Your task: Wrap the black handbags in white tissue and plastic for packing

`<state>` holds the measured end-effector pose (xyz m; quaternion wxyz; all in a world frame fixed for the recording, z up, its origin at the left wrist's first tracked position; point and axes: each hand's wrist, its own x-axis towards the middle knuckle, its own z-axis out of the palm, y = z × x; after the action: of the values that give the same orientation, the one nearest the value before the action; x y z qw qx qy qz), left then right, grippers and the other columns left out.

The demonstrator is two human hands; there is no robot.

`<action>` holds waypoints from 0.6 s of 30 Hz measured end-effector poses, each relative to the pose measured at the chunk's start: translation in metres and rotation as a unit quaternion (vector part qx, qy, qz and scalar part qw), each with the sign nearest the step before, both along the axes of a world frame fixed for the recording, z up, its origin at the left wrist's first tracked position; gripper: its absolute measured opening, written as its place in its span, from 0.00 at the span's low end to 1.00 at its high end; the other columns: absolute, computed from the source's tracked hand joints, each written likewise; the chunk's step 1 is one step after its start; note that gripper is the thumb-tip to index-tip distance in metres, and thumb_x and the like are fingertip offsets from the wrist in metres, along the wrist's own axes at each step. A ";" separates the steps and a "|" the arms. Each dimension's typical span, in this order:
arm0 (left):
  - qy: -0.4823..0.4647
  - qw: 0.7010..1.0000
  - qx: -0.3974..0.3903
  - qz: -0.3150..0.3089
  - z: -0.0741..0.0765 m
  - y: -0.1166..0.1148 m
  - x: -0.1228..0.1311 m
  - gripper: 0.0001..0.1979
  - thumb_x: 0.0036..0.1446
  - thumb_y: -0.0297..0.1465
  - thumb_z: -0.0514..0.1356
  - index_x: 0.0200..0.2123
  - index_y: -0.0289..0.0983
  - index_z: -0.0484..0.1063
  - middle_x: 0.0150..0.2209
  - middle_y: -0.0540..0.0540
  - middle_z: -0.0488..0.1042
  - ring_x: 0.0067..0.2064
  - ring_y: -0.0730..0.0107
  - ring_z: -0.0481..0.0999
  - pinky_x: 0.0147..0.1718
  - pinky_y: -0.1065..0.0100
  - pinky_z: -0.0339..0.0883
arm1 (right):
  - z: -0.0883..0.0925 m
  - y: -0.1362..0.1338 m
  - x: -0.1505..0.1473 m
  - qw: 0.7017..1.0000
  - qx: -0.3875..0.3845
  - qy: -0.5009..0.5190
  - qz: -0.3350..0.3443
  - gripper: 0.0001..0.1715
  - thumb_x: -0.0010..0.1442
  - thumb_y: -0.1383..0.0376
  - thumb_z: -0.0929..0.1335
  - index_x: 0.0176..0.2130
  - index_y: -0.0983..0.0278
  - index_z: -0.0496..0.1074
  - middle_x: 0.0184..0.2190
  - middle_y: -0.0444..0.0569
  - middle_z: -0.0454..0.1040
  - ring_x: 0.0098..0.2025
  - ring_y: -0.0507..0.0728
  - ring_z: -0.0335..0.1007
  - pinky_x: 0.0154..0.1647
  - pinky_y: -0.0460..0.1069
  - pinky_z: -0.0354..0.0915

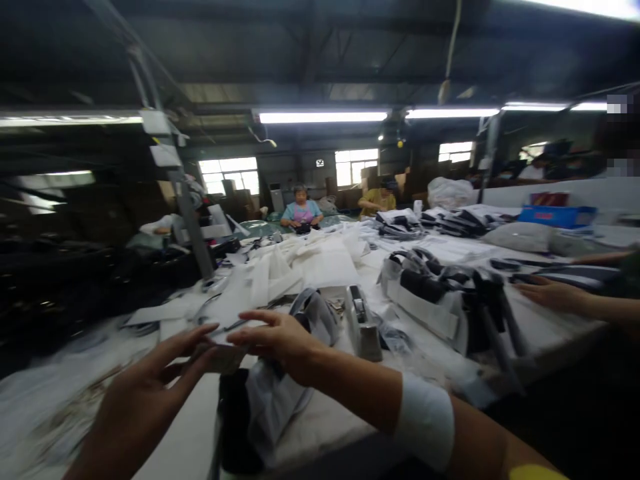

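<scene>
My left hand (145, 390) is at the lower left, pinching a small greyish flat piece (224, 359) between thumb and fingers; blur hides what kind it is. The other edge of that piece is at the fingers of my right hand (285, 343), its index finger stretched out above and its thumb hidden. Below the hands stands a black bag (235, 420), partly covered by white wrapping (273, 407). A strap loop in pale wrapping (320, 317) rises behind my right hand. Just right of it is a tape dispenser (361, 323).
Wrapped black bags (425, 293) stand to the right, near a co-worker's hand (550, 293). White sheets (300, 260) cover the table's middle. A metal post (193, 227) rises at the left. Farther back are a blue box (557, 215) and a seated person (301, 212).
</scene>
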<state>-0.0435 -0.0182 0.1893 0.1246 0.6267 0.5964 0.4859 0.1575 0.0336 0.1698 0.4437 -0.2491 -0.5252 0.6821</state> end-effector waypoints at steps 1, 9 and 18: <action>-0.005 1.000 -0.018 0.017 0.002 -0.006 -0.001 0.28 0.38 0.52 0.69 0.45 0.49 0.79 0.43 0.48 0.81 0.43 0.52 0.80 0.36 0.65 0.74 | -0.003 -0.003 0.000 1.000 0.001 0.010 -0.016 0.39 0.45 0.55 0.78 0.54 0.67 0.72 0.39 0.52 0.81 0.45 0.58 0.76 0.49 0.51 0.67; -0.121 0.993 -0.008 0.011 -0.016 -0.014 0.004 0.27 0.50 0.46 0.67 0.52 0.45 0.72 0.43 0.50 0.78 0.44 0.65 0.77 0.41 0.71 0.70 | -0.016 -0.016 -0.003 0.936 0.285 -0.113 -0.171 0.17 0.59 0.59 0.71 0.47 0.62 0.76 0.39 0.51 0.82 0.43 0.59 0.78 0.48 0.52 0.70; -0.095 0.990 0.083 0.068 0.002 -0.043 0.015 0.21 0.49 0.43 0.68 0.47 0.44 0.75 0.43 0.50 0.78 0.41 0.63 0.78 0.40 0.68 0.74 | -0.026 -0.008 0.004 0.847 0.457 -0.209 -0.175 0.21 0.59 0.72 0.69 0.51 0.59 0.74 0.50 0.49 0.77 0.53 0.58 0.71 0.58 0.53 0.63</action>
<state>-0.0283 -0.0612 0.1912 0.0951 0.5437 0.5809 0.5983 0.1611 0.0251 0.1442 0.4994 -0.2423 -0.8054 0.2077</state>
